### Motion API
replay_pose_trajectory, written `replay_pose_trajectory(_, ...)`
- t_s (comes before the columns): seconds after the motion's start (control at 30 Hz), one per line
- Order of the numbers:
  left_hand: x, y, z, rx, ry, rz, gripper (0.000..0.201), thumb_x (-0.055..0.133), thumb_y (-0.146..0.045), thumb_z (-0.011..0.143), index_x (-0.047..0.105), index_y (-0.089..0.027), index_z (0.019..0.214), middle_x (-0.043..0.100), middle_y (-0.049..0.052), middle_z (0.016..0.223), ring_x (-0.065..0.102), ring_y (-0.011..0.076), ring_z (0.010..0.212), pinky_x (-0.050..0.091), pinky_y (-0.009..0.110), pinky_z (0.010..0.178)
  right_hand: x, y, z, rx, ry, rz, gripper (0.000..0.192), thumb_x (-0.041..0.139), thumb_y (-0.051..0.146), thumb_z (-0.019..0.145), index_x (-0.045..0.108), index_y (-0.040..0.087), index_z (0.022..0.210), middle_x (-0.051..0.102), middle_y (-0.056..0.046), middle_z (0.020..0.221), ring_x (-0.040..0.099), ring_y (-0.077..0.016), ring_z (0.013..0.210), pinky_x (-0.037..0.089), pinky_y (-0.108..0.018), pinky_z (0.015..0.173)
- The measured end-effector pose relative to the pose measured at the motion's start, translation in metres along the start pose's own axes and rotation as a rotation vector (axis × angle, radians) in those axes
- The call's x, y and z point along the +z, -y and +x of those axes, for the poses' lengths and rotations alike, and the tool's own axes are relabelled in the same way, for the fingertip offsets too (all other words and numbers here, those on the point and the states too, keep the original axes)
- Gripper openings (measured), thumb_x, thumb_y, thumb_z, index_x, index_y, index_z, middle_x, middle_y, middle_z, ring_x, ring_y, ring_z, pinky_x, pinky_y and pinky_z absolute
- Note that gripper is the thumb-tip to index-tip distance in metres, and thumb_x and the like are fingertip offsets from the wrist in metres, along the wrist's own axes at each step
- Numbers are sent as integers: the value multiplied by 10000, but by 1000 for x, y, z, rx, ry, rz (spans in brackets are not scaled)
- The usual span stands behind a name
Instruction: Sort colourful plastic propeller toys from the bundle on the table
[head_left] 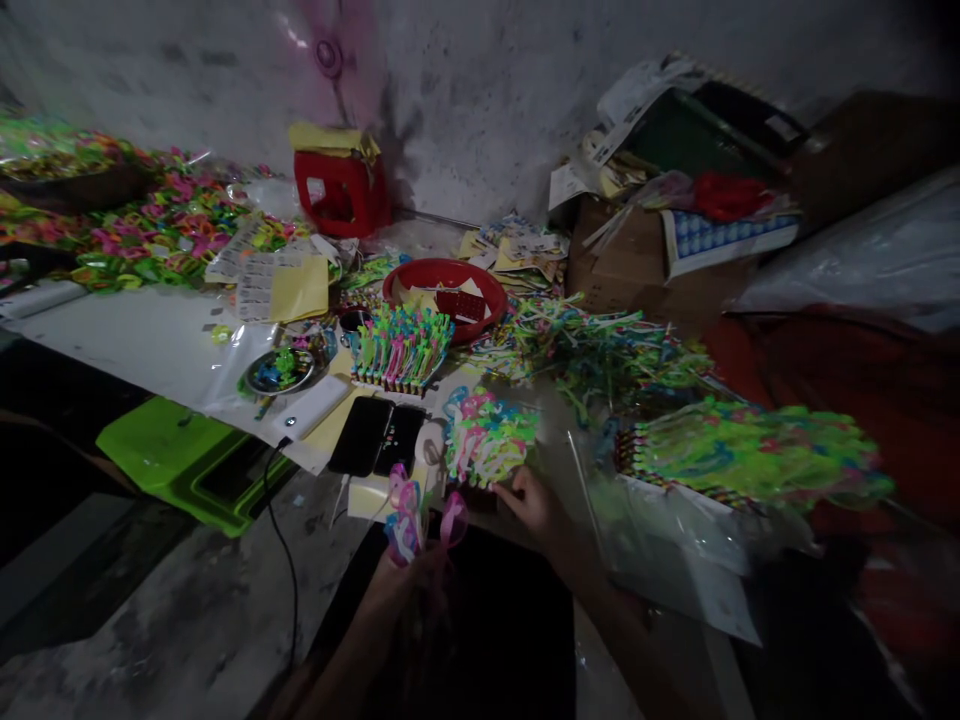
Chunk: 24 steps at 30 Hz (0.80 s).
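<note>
My left fingers [405,574] are wrapped around a bunch of pink and blue plastic pieces [405,512] that sticks up above my grip. My right fingers [516,497] bend close together at the near edge of a colourful cluster [491,440]; I cannot tell whether they pinch anything. Beyond my left fingers, a dark phone [361,436] lies on the tabletop [172,345].

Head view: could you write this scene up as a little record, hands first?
Left hand: holds pink and blue plastic pieces
Right hand: fingertips at the near edge of a multicoloured plastic cluster; exact contact unclear
Far right: mostly green bundle
Beyond hands: red basin
Lower left: green plastic stool
Lighting: dim
</note>
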<state>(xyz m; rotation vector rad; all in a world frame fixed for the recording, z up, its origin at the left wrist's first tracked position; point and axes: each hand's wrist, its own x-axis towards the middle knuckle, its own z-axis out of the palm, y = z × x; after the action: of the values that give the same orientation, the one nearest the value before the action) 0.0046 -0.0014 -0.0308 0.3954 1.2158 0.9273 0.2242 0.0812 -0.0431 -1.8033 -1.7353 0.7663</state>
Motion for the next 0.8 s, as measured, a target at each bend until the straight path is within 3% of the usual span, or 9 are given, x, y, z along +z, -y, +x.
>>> replay_pose_trajectory(0.07,2,2,1,24,-25,11,488,841,-510,467,623,-130,681,561,-31,433,511,114,363,397,213,383,5,9,-22,85,40,98,333,570,533,741,467,234,636,512,25,552,506,-150,535,450,-278,564)
replay_pose_trajectory(0.17,7,6,0,35,-43,12,508,860,-506,423,622,-132,671,564,-31,444,513,108,380,419,214,414,16,34,-61,125,428,395,313,576,529,770,617,220,799,659,-11,756,613,-185,719,494,-300,693)
replay_pose_trajectory(0.23,13,8,-4,51,-39,36,505,882,-465,396,639,-128,684,620,0,517,568,129,464,452,220,476,23,49,-80,139,551,620,342,666,486,719,653,215,927,695,-31,923,638,-216,861,494,-337,812)
replay_pose_trajectory(0.3,18,8,-8,112,-44,75,498,882,-451,416,657,-129,723,674,32,624,620,161,578,477,226,545,26,57,-88,137,547,741,356,694,473,700,668,204,932,702,-37,930,644,-228,887,486,-359,855)
replay_pose_trajectory(0.4,20,8,-14,173,-37,127,459,843,-478,506,658,-141,757,668,15,648,601,145,583,469,222,549,19,53,-88,197,479,709,324,673,496,710,675,185,803,688,-27,763,653,-200,724,517,-327,716)
replay_pose_trajectory(0.5,13,10,-11,139,-58,125,425,850,-466,496,613,-147,646,561,-44,514,506,91,479,414,193,479,3,42,-86,333,534,776,390,655,556,700,623,182,807,654,-15,694,604,-148,515,472,-256,467)
replay_pose_trajectory(0.63,2,17,0,57,-158,25,506,884,-412,442,641,-147,798,568,-59,548,524,91,495,427,186,490,-14,27,-87,310,550,940,421,722,530,646,562,200,852,601,19,735,559,-94,524,432,-194,433)
replay_pose_trajectory(0.73,-4,21,8,35,-184,25,623,890,-387,452,662,-131,973,599,-41,586,581,118,542,459,196,519,-22,12,-81,271,426,810,462,725,531,635,580,206,930,531,66,627,434,-48,437,331,-165,392)
replay_pose_trajectory(0.8,-9,22,11,-1,-161,53,616,895,-367,458,676,-122,980,643,-3,661,640,158,648,492,207,570,-29,1,-71,275,345,628,482,648,550,709,604,196,1032,537,63,564,450,-65,431,335,-178,408)
